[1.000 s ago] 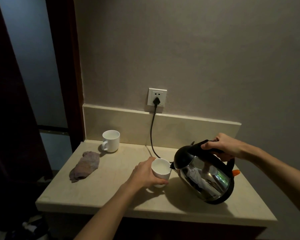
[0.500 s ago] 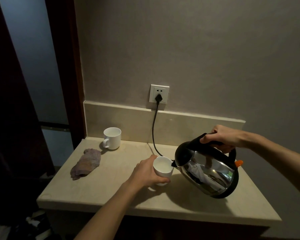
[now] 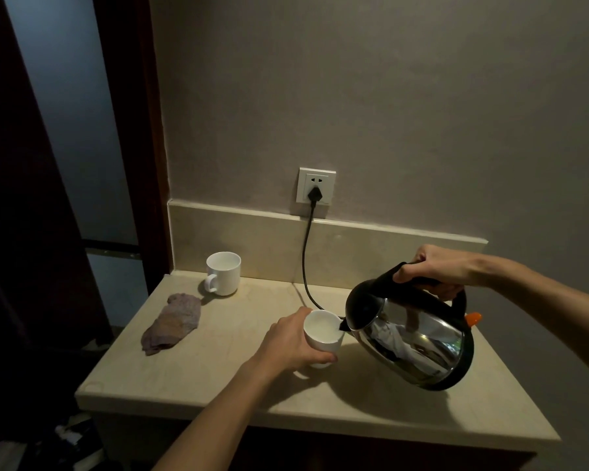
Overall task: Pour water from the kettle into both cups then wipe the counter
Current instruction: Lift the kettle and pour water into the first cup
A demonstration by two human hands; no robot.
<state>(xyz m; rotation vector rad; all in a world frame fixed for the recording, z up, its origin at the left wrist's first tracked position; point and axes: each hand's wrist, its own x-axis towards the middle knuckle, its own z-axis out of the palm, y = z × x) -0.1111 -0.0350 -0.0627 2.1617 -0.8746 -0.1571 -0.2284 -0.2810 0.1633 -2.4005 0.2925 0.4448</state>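
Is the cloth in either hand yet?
No, the cloth lies on the counter, apart from both hands.

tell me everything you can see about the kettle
The kettle has a shiny steel body that mirrors the room, with a black lid, handle, base ring and short spout, plus an orange tab at the back. The right hand grips its top handle, holding it above the counter, tilted left, spout over the rim of the white cup.

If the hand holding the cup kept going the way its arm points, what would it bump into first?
Probably the kettle. The left hand is wrapped round the near cup, whose rim sits under the kettle's spout just beyond. Depth is hard to judge, so it might slip behind it toward the cord.
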